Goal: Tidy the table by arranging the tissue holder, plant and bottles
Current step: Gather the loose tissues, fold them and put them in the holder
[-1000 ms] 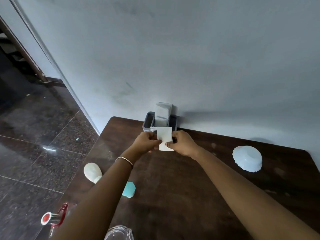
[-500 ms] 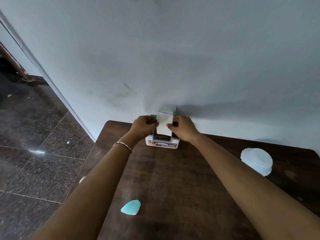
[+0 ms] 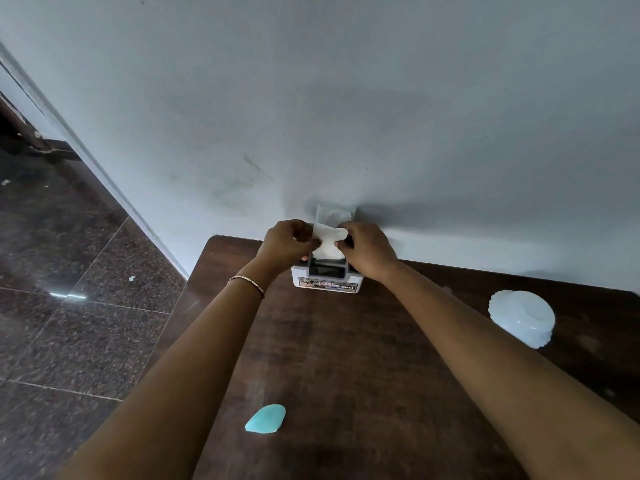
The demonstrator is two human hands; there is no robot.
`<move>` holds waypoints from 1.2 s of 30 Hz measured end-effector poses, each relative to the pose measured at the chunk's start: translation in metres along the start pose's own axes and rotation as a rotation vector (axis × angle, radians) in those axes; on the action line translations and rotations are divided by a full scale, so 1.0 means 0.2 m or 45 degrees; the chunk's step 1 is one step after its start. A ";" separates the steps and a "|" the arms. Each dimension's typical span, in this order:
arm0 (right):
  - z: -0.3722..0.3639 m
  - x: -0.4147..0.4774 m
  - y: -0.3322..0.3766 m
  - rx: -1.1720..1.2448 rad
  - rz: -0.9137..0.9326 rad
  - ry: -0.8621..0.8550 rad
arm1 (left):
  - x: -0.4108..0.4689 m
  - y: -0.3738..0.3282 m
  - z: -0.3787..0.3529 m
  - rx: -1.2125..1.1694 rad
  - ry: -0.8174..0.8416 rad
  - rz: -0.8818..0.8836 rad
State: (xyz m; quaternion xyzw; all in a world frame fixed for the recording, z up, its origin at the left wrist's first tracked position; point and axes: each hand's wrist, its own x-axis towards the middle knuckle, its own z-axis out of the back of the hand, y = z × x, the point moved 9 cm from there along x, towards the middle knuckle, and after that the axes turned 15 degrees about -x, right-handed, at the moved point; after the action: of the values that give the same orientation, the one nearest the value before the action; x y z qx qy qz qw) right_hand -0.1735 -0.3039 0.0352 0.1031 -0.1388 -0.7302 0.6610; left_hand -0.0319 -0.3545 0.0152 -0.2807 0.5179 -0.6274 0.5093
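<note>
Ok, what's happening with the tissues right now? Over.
Left hand and right hand both pinching one tissue above the tissue holder. Holder at the wall. Nothing blocking.

Brightness: dim and cool, with a blue-grey cast over the wall (image 3: 346,98).
Light source: not in view; 1 bright streak of glare lies on the polished floor (image 3: 67,296) at left.
Shadows: a soft dark shadow spreads on the wall behind and to the right of the hands (image 3: 329,244); a fainter one sits behind the white dish (image 3: 521,317).
Bench (image 3: 363,375): dark brown, little surface detail, dull sheen near its left edge.
Distortion: wide-angle; the wall corner line slants steeply and forearms balloon toward the bottom edge.
Sharpness: centre fairly crisp, label text partly legible; edges softer.
</note>
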 end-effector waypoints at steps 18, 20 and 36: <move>0.08 -0.05 0.02 -0.250 0.142 -0.272 | 0.00 -0.04 -0.02 0.528 -0.112 -0.092; 0.08 -0.04 0.02 -0.236 0.143 -0.295 | 0.01 -0.05 -0.02 0.517 -0.104 -0.109; 0.03 -0.01 -0.01 -0.239 0.154 -0.224 | 0.04 -0.02 -0.05 0.621 0.039 -0.015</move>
State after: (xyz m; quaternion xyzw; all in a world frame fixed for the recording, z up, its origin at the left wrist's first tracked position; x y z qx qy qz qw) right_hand -0.1771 -0.3014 0.0397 -0.0323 -0.1332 -0.7052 0.6956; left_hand -0.0448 -0.3585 0.0143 -0.1428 0.3572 -0.7409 0.5505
